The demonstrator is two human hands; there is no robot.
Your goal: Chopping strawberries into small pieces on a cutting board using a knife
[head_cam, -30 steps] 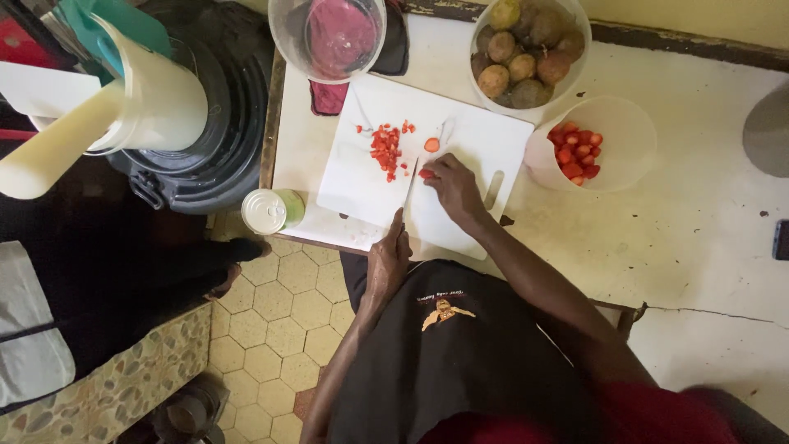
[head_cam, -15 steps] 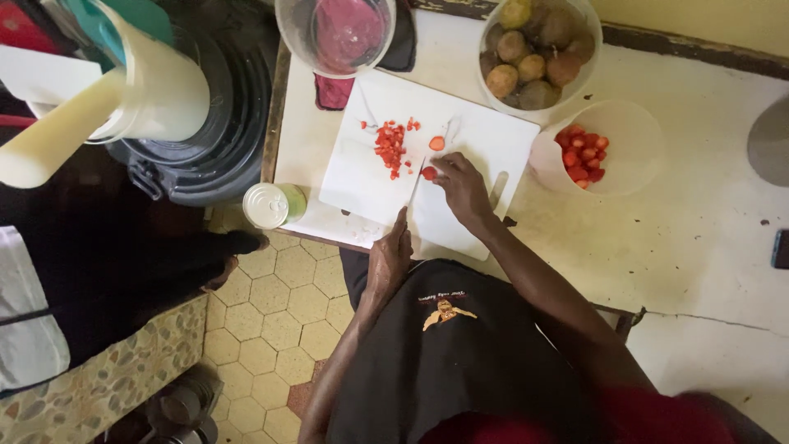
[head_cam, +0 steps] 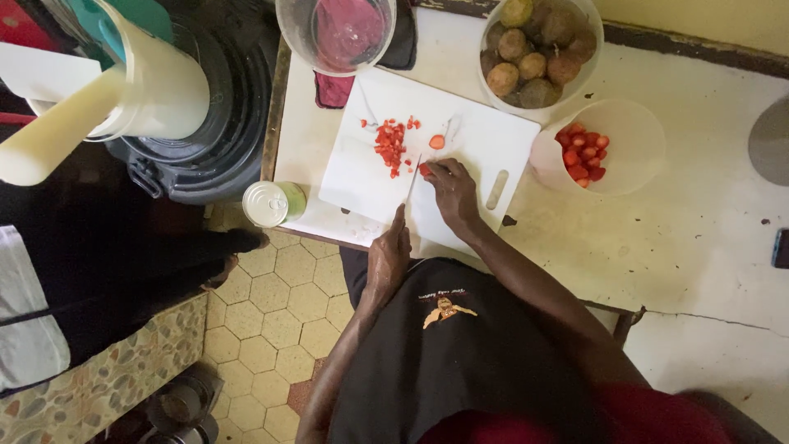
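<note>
A white cutting board lies on a pale table. My left hand grips a knife whose blade points away from me toward a small red fruit piece. My right hand rests on the board, its fingertips pinning that piece. A pile of chopped red bits lies left of the blade, and one slice sits apart just beyond it.
A translucent bowl of red fruit chunks stands right of the board. A bowl of round brown-green fruits and a clear container with pink residue stand behind. A tin can, white jug and black bin are left.
Both hands stay at the board's near edge with the knife by the red piece. The view has shifted slightly; nothing else has moved.
</note>
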